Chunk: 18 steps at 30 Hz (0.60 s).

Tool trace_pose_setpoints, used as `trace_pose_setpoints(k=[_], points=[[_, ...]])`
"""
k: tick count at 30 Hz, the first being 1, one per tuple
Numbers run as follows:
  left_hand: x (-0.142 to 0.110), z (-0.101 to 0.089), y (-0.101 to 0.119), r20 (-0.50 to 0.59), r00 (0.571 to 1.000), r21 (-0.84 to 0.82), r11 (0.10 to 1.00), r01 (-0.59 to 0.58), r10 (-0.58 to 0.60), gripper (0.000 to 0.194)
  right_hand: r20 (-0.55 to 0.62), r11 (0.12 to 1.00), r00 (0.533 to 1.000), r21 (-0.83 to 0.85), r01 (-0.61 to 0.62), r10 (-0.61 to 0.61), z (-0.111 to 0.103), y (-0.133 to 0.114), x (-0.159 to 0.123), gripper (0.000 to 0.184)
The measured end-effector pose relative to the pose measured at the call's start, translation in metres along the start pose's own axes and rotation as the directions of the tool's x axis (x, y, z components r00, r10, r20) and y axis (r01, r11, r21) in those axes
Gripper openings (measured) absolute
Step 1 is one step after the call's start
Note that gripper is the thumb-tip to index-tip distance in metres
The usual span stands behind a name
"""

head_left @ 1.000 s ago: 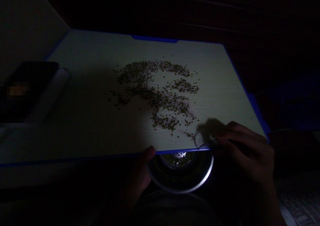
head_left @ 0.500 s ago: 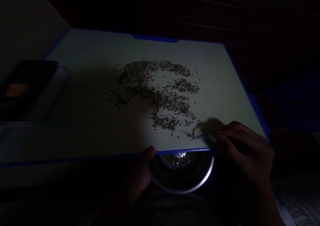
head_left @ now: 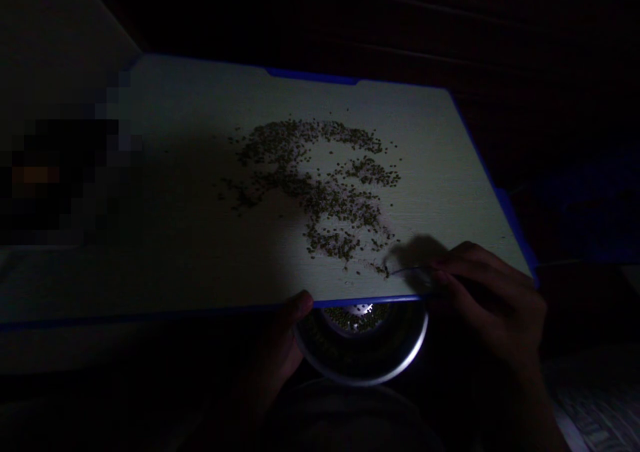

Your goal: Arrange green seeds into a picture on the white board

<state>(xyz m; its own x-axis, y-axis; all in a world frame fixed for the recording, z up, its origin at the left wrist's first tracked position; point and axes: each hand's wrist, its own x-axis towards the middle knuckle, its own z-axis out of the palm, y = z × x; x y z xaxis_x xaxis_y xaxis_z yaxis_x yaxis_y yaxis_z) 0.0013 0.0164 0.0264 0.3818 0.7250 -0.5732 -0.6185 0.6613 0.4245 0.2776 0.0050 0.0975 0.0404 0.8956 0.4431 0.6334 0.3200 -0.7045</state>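
Observation:
Many small dark green seeds (head_left: 340, 202), looking like mung beans, lie scattered over the pale blue-edged tabletop (head_left: 440, 172). My right hand (head_left: 495, 292) is closed in a pinch on a thin stick-like tool (head_left: 410, 269), whose tip touches a few seeds near the front edge. My left hand (head_left: 287, 345) is at the front edge, thumb up against it, gripping the left side of a shiny metal bowl (head_left: 400, 365); its other fingers are hidden. The bowl sits just below the edge, partly under the tabletop, with seeds inside.
A blurred dark object (head_left: 60, 179) lies at the tabletop's left side. A pale wall (head_left: 50, 32) rises at the far left. Something blue (head_left: 590, 199) shows in the dark beyond the right edge, and patterned fabric (head_left: 595, 405) is at the lower right.
Almost nothing differs. The tool tip stays by the same few seeds, and both hands hold their places; the view has shifted very slightly.

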Motion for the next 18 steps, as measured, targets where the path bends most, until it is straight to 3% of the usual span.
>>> trace_pose_setpoints(k=[3, 5, 9, 14, 18], points=[[-0.003, 0.003, 0.000, -0.131, 0.991, -0.015, 1.000, 0.005, -0.007, 0.057, -0.036, 1.000, 0.999, -0.019, -0.009, 0.009, 0.002, -0.001, 0.001, 0.020], [-0.003, 0.006, 0.000, -0.162, 0.986, -0.028, 0.999, 0.022, -0.026, 0.059, -0.055, 0.999, 0.998, -0.037, -0.034, 0.032, 0.004, -0.002, 0.002, 0.018], [-0.001, 0.008, 0.000, -0.185, 0.983, -0.003, 1.000, 0.003, -0.003, 0.059, -0.062, 0.998, 0.997, -0.047, -0.044, 0.041, 0.005, -0.003, 0.002, 0.019], [0.004, 0.010, 0.001, -0.104, 0.994, -0.016, 0.999, -0.046, 0.045, 0.065, -0.032, 1.000, 0.999, 0.000, -0.022, 0.022, 0.004, -0.003, 0.001, 0.023], [0.003, 0.012, 0.002, -0.150, 0.989, -0.012, 1.000, -0.018, 0.016, 0.069, -0.026, 0.999, 0.999, 0.010, -0.031, 0.031, 0.004, -0.003, 0.002, 0.022]])
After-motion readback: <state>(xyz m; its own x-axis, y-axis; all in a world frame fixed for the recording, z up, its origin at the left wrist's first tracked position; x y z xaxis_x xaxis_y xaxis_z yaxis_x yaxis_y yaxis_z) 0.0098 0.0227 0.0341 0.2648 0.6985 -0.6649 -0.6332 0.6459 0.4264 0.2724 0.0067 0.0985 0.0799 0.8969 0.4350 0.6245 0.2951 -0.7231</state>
